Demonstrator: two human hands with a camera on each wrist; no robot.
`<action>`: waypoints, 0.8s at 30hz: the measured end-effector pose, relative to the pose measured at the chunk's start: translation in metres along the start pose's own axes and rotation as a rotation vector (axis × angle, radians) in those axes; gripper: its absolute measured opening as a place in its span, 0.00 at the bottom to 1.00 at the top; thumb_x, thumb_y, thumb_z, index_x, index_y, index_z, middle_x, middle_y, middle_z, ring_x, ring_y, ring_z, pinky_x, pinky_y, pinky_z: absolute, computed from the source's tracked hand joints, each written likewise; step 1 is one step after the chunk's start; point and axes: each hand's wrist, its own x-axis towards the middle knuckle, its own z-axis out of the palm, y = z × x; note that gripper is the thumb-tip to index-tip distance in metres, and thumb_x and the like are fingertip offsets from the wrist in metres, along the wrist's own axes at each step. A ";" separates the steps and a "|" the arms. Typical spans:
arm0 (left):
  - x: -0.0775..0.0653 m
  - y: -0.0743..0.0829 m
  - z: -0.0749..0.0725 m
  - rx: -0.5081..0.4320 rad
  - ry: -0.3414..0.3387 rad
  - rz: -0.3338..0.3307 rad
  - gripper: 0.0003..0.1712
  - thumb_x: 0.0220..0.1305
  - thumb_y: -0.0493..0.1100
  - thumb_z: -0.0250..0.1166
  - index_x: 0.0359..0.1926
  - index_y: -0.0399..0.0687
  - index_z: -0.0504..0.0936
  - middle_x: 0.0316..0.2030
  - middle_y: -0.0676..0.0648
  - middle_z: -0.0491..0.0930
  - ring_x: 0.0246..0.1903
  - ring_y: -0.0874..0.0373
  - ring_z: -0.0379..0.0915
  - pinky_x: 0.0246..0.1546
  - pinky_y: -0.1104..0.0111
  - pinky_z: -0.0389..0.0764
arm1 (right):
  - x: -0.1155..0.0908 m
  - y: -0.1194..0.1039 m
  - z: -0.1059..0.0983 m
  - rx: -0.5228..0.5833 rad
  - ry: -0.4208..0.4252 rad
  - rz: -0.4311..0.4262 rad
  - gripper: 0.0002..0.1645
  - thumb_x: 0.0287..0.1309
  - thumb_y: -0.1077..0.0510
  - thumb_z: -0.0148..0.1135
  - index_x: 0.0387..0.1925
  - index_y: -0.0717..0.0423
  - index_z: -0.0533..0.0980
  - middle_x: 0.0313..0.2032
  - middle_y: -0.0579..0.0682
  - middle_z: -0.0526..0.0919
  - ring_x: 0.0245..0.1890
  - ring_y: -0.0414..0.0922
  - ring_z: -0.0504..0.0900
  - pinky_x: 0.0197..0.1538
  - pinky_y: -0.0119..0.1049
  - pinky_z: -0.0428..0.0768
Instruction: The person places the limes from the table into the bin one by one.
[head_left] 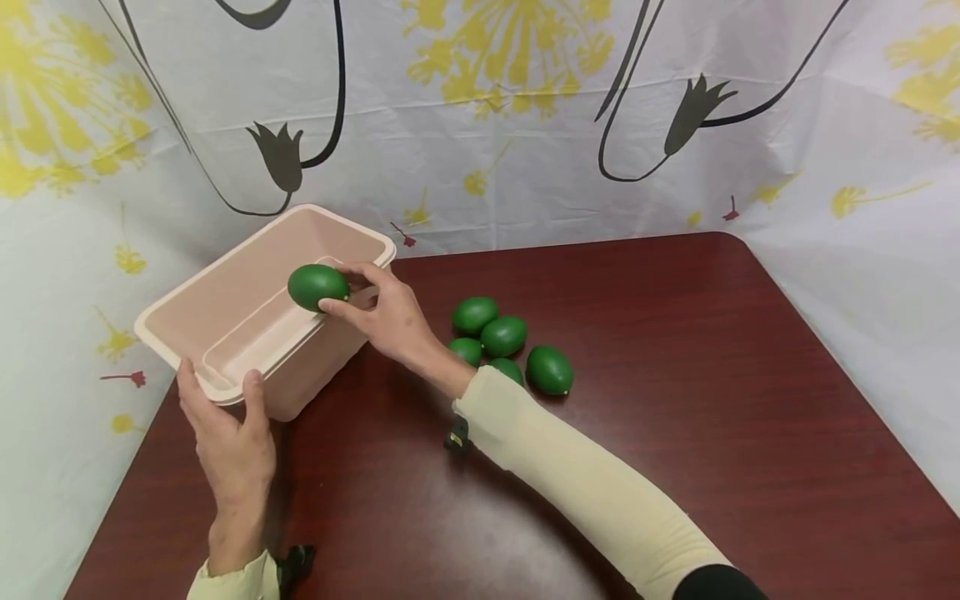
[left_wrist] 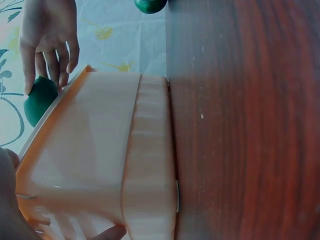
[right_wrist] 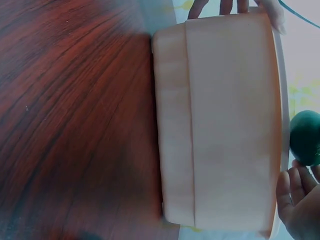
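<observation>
My right hand (head_left: 390, 321) pinches a green lime (head_left: 315, 286) by its end, thumb on the near side and fingers behind. In the head view the fruit appears over the open top of a pale pink plastic bin (head_left: 300, 367), and both wrist views show it above the rim. At the bin's near left corner, my left hand (head_left: 238, 454) grips the rim between thumb and fingers. Several more limes (head_left: 504, 335) lie in a loose group on the table, right of the bin. My right forearm partly covers the nearest of them.
The dark red-brown table (head_left: 675, 375) has a rounded far right corner. A white cloth (head_left: 495, 192) with yellow and grey flower prints hangs behind it and along both sides. The bin stands near the table's far left edge.
</observation>
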 end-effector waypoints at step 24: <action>-0.001 0.002 0.000 -0.003 -0.002 -0.003 0.46 0.71 0.61 0.62 0.83 0.65 0.51 0.81 0.51 0.56 0.74 0.34 0.62 0.70 0.34 0.60 | 0.012 -0.002 0.014 -0.015 -0.015 -0.043 0.30 0.63 0.51 0.73 0.65 0.49 0.77 0.62 0.45 0.84 0.52 0.41 0.82 0.53 0.25 0.77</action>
